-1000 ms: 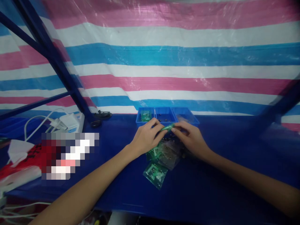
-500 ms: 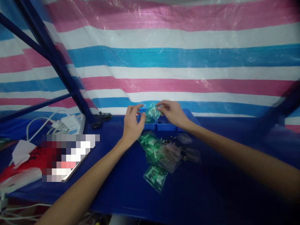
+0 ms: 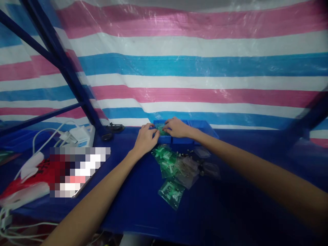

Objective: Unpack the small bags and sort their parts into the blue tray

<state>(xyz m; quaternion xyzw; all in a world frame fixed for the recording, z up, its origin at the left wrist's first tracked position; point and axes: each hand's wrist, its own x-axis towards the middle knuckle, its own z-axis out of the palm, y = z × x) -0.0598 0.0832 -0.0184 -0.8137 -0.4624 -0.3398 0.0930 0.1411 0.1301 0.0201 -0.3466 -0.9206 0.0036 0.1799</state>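
Observation:
At the back of the table stands a blue divided tray (image 3: 183, 140), with green plastic bags (image 3: 161, 127) in its left compartment. My left hand (image 3: 147, 136) rests at the tray's left side, fingers apart, with nothing seen in it. Over the same compartment, my right hand (image 3: 176, 127) reaches in with bent fingers touching the green bags; whether they grip one is hidden. In front of the tray lie a pile of green bags (image 3: 166, 160), brownish clear bags (image 3: 188, 171) with small parts, and a single green bag (image 3: 172, 193) nearer the front.
On the left lie a blurred-out flat device (image 3: 84, 171), a red item (image 3: 33, 177), a white power strip (image 3: 89, 136) and white cables. Small black objects (image 3: 115, 127) sit near the blue frame post (image 3: 69, 75). A striped sheet (image 3: 192, 65) hangs behind.
My right hand has moved down and left into the tray, and the green bag that was raised by its fingers is now low in the compartment. My left hand has lowered slightly.

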